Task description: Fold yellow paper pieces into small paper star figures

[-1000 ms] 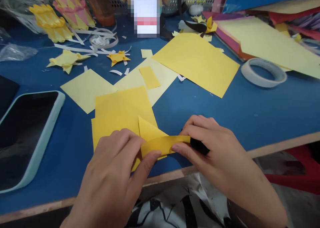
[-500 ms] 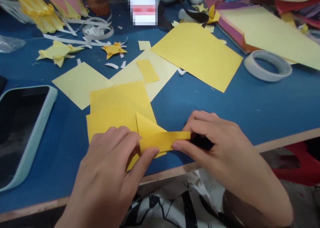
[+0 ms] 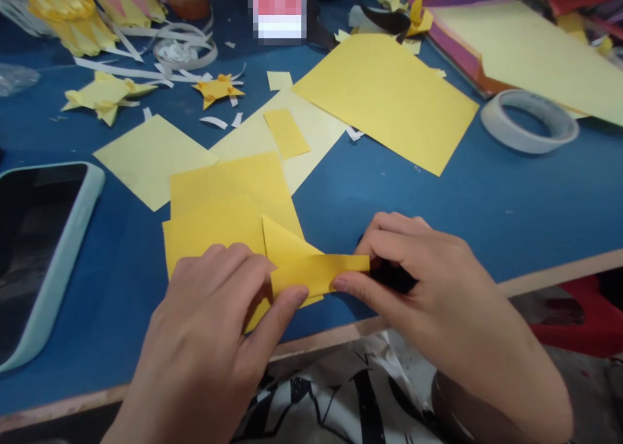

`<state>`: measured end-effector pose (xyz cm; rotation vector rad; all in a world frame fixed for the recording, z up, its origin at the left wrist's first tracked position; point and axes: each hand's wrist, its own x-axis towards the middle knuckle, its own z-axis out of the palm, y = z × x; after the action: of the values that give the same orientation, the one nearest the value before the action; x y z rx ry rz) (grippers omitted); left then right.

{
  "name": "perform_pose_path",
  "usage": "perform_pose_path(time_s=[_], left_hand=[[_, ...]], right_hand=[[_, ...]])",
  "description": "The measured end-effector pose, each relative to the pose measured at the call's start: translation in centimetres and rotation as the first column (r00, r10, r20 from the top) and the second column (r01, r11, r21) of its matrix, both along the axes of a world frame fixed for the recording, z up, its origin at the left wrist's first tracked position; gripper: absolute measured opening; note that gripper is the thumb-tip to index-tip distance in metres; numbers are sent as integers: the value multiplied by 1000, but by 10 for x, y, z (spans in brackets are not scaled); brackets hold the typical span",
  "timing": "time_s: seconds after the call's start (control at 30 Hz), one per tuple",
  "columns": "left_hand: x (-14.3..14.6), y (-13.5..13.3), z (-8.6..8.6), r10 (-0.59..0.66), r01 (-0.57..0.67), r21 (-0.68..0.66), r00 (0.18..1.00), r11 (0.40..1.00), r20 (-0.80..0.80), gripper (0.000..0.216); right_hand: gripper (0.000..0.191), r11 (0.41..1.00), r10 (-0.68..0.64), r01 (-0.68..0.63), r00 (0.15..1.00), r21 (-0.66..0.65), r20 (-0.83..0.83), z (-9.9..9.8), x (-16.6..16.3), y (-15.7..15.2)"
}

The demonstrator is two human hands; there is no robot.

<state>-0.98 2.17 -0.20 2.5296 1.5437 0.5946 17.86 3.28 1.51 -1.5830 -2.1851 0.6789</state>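
Both my hands pinch a small folded yellow paper piece (image 3: 311, 272) near the front edge of the blue table (image 3: 487, 210). My left hand (image 3: 214, 327) presses its left end with thumb and fingers closed on it. My right hand (image 3: 428, 288) pinches its right end between thumb and forefinger. The piece lies partly over a stack of yellow paper squares (image 3: 219, 210). Something dark shows under my right palm; I cannot make out what it is.
A phone in a pale case (image 3: 43, 249) lies at the left. A large yellow sheet (image 3: 389, 100), pale yellow squares (image 3: 150, 158), a tape roll (image 3: 528, 119), folded paper stars (image 3: 104, 93), paper scraps and a pile of coloured sheets (image 3: 525, 48) lie farther back.
The view has tilted down a little, so the table's things sit higher in the picture. Both hands stay pinched on the folded piece, which lies flatter now.
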Motion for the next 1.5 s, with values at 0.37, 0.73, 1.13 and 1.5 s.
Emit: perform_pose_path(time_s=[0.37,0.73,1.13,1.5], left_hand=[[0,-2,1,26,-24,-42,999,999,36,28],[1,-1,3,40,-37,-107,999,994,23,27],[4,6,7,-6,7,-49,1000,999,23,29],[3,1,4,21,-22,-49,1000,999,-17,24]], right_hand=[[27,1000,11,-11,1000,21,2,-1,0,-1],[28,999,14,-14,1000,30,-1,-3,0,0],[27,999,35,-35,999,14,10,0,1,0],[27,1000,12,-13,1000,27,8,-1,-1,-1]])
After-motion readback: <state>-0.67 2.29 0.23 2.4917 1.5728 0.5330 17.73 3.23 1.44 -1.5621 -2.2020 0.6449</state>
